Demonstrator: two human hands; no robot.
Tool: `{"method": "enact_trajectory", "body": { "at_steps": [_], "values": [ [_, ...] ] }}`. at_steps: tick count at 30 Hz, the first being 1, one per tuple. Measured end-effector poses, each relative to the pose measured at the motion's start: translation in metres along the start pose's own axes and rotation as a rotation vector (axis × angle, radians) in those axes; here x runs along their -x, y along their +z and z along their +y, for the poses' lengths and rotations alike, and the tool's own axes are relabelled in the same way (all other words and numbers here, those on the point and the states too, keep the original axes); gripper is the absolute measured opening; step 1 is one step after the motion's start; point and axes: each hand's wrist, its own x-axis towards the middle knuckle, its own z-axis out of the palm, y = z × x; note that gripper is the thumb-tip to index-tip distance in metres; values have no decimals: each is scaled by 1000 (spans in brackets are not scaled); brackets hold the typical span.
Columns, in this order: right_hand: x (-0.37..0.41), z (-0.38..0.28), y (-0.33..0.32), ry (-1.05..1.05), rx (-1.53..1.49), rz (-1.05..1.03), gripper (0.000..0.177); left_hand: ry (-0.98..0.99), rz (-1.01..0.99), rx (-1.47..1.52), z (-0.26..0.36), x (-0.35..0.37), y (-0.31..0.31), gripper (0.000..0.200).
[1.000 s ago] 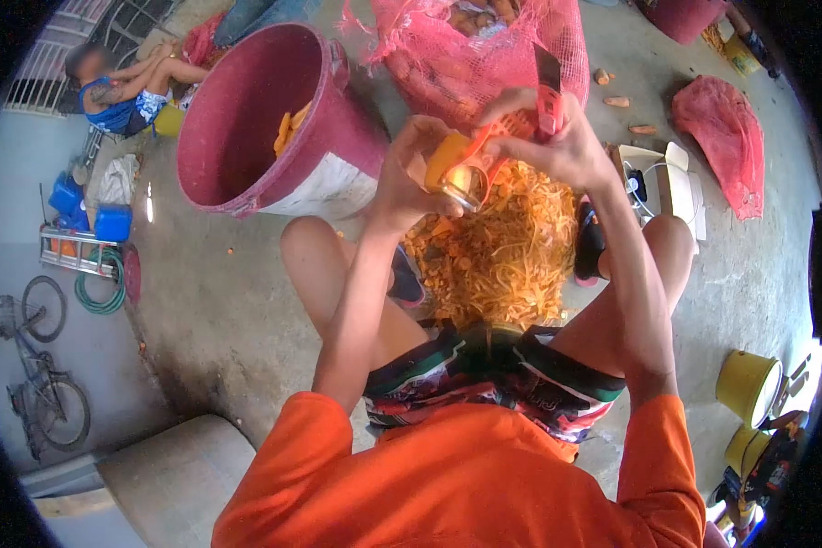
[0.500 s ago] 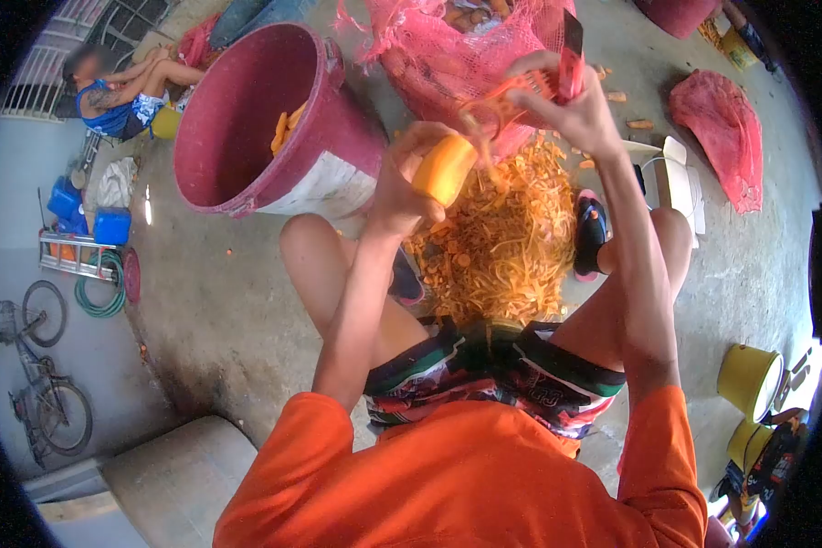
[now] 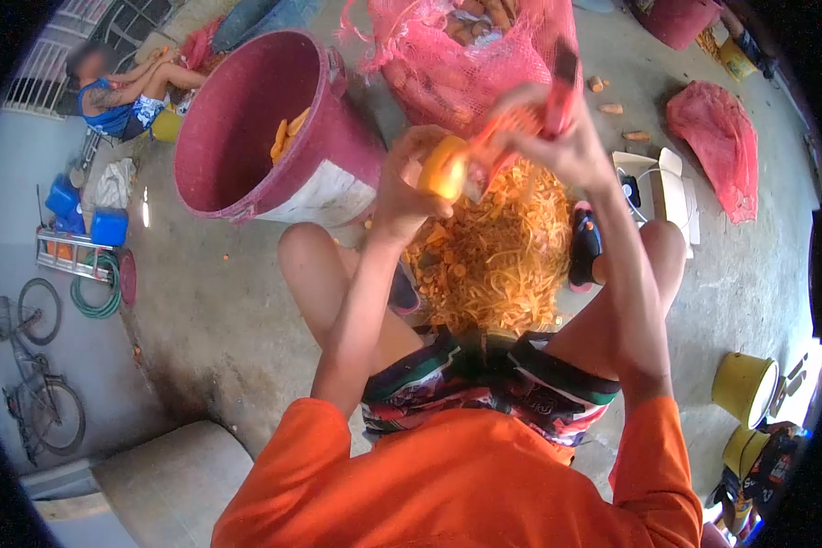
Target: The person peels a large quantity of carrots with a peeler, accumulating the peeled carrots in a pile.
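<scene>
My left hand [image 3: 402,187] is wrapped round a peeled orange carrot [image 3: 443,171], held up in front of me with its rounded end toward the right. In my right hand [image 3: 566,151], blurred by motion, is an orange-red vegetable peeler [image 3: 513,126], its head touching or very near the carrot. A red-handled knife [image 3: 560,102] also sits in that hand, its dark blade pointing up and away. Below both hands a heap of carrot peelings [image 3: 507,256] lies on the floor between my feet.
A large pink tub [image 3: 237,119] with a few peeled carrots [image 3: 289,132] stands at left. Ahead is a pink mesh sack [image 3: 429,78] of carrots. An opened cardboard box [image 3: 671,187] and another pink sack [image 3: 717,146] lie at right. Another person [image 3: 123,96] sits far left.
My right hand has brought the peeler down and left to the carrot, where before it was further off. The carrot has turned slightly in my left hand.
</scene>
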Motion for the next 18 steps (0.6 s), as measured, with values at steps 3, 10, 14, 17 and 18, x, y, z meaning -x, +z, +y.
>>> {"method": "enact_trajectory", "body": {
  "at_steps": [3, 10, 14, 17, 18],
  "values": [
    [-3, 1, 7, -28, 99, -48, 22, -1, -20, -109, -2, 1, -2, 102],
    [-5, -1, -5, 16, 95, 80, 22, -36, 5, -49, 0, -3, -8, 103],
    [-2, -5, 6, -82, 171, -65, 20, -33, -53, -48, -2, 3, -10, 100],
    [-6, 17, -22, 12, 185, 109, 19, -18, -102, -41, 0, 8, -9, 100],
    [-6, 13, -20, 9, 187, 110, 19, 28, -128, -33, 4, 5, -5, 101]
  ]
}}
